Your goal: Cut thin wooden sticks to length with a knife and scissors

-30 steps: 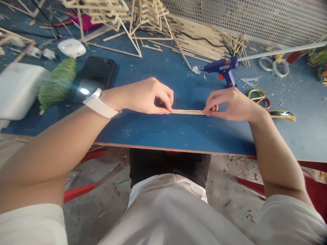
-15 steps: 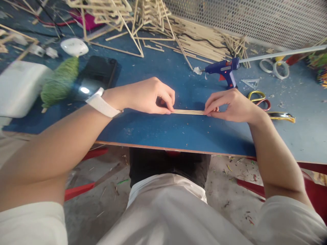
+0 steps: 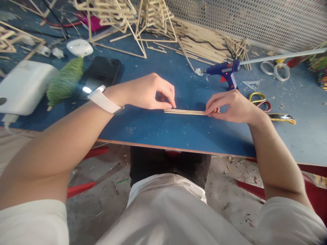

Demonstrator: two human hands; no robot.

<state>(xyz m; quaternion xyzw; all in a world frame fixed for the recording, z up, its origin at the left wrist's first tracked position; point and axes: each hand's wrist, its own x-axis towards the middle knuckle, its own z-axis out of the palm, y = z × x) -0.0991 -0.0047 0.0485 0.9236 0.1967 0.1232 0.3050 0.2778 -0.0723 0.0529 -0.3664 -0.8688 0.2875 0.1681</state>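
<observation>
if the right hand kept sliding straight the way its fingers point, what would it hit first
The right hand points left along the wooden sticks it pinches, so it would probably meet the left hand fingertips first, resting at the sticks' far end.

The right end of the thin wooden sticks (image 3: 184, 111) is hidden under the fingers (image 3: 213, 108) of the right hand (image 3: 233, 107), so where they end cannot be told. The white box (image 3: 24, 86) at the desk's (image 3: 178, 136) left edge is blurred and partly cut off by the frame, and the colourful pile (image 3: 319, 69) at the far right corner is cropped and too blurred to identify. The desk's near edge hides the person's lap.
</observation>
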